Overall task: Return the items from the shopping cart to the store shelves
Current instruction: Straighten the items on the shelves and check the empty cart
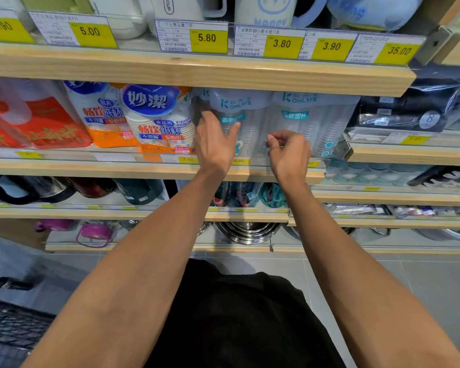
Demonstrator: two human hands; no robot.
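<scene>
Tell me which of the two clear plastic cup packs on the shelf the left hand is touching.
The left hand rests on the left clear cup pack, next to the paper cups. The right clear cup pack stands beyond the right hand.

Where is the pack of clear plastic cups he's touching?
The clear cup pack stands mid-frame on the second shelf, right of the paper cups, under the left hand.

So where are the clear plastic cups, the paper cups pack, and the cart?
clear plastic cups (pixel 243 123): head view, pack front.
paper cups pack (pixel 158 120): head view, printed front.
cart (pixel 8 328): head view, basket mesh.
</scene>
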